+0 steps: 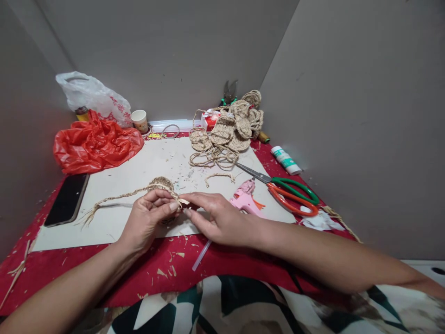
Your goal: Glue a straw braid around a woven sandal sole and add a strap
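Note:
Between my two hands is a small coiled piece of braided straw (pixel 162 183), with a loose braid tail (pixel 114 198) running left and ending in frayed strands. My left hand (pixel 153 213) pinches the braid between thumb and fingers. From the other side, my right hand (pixel 219 215) holds the pale straw ends (pixel 182 201) at its fingertips. Part of the coil is hidden behind the fingers. Just past my right hand lies a pink glue gun (pixel 244 197), partly covered by it. A clear glue stick (pixel 201 256) sticks out below my right hand.
Scissors (pixel 278 183) with green and orange handles lie at the right. Braided straw coils (pixel 225 130) are piled at the back. A phone (pixel 66 200), red plastic bag (pixel 99 146) and paper cup (pixel 139 120) stand left. White board (pixel 132 162) covers the red cloth; grey walls enclose it.

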A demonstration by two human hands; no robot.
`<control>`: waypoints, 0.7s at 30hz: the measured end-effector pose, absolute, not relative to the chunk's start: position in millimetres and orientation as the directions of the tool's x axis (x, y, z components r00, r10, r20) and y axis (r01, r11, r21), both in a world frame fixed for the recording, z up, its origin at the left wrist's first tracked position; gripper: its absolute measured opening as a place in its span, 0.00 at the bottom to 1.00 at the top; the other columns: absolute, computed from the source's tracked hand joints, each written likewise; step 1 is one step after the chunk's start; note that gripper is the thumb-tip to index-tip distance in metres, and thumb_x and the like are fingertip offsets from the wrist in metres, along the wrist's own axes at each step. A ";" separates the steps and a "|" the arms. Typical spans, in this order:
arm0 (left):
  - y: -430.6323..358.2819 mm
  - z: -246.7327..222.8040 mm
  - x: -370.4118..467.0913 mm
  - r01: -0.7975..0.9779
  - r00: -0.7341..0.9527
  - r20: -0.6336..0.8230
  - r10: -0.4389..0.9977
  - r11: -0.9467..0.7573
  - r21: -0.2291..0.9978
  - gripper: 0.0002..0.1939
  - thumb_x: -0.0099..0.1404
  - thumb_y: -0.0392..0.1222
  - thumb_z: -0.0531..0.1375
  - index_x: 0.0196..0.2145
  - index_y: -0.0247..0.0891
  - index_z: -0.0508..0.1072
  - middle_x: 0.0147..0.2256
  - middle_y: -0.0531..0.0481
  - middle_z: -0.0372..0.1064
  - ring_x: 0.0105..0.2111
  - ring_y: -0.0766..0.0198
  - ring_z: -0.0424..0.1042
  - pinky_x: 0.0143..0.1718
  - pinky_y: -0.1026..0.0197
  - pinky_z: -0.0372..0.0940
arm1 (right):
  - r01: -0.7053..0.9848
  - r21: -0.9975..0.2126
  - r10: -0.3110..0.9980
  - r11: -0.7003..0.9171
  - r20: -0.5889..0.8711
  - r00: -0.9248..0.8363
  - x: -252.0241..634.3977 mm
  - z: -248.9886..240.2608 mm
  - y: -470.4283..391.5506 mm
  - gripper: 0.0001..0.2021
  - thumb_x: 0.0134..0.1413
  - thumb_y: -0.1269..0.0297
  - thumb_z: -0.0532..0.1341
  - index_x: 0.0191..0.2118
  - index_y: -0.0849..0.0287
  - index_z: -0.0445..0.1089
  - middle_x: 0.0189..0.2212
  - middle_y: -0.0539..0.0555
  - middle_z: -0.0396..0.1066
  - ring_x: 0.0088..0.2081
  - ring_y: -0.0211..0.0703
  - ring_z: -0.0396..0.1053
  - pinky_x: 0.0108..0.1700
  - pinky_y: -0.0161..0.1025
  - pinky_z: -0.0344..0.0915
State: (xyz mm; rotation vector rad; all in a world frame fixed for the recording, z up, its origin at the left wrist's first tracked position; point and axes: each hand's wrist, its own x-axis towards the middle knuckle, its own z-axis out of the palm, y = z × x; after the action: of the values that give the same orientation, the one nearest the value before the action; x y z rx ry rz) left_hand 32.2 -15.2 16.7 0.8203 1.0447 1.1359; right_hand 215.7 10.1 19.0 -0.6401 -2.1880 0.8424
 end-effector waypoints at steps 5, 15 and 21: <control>-15.5 15.0 32.5 -0.235 0.057 -0.192 0.980 0.200 0.951 0.12 0.49 0.38 0.70 0.30 0.37 0.72 0.25 0.53 0.75 0.25 0.68 0.73 0.30 0.67 0.66 | 0.211 -0.756 0.688 0.620 0.394 -0.609 215.1 16.2 12.0 0.12 0.63 0.65 0.52 0.42 0.61 0.72 0.35 0.57 0.75 0.37 0.41 0.72 0.43 0.37 0.67; -18.0 23.0 32.9 0.128 -0.003 0.053 0.999 -0.052 0.990 0.06 0.51 0.38 0.69 0.27 0.37 0.75 0.24 0.53 0.72 0.25 0.67 0.69 0.28 0.66 0.64 | 0.246 -0.846 0.769 0.473 0.260 -0.584 215.9 20.7 10.6 0.10 0.63 0.65 0.52 0.34 0.61 0.67 0.23 0.49 0.67 0.25 0.33 0.64 0.31 0.31 0.61; -18.5 24.2 30.9 0.345 0.047 0.316 0.948 -0.312 0.885 0.03 0.55 0.34 0.65 0.29 0.40 0.78 0.28 0.51 0.75 0.30 0.64 0.71 0.36 0.64 0.64 | 0.033 -0.998 0.769 -0.058 -0.066 -0.636 212.7 23.9 13.7 0.14 0.59 0.55 0.57 0.31 0.62 0.65 0.23 0.48 0.66 0.21 0.30 0.62 0.24 0.28 0.60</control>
State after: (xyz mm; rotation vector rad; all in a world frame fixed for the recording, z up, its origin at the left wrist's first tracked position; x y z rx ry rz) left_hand 30.9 -18.5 24.2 1.7198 1.3066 1.2667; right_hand 212.7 13.7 23.9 -0.8579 -1.6760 1.7496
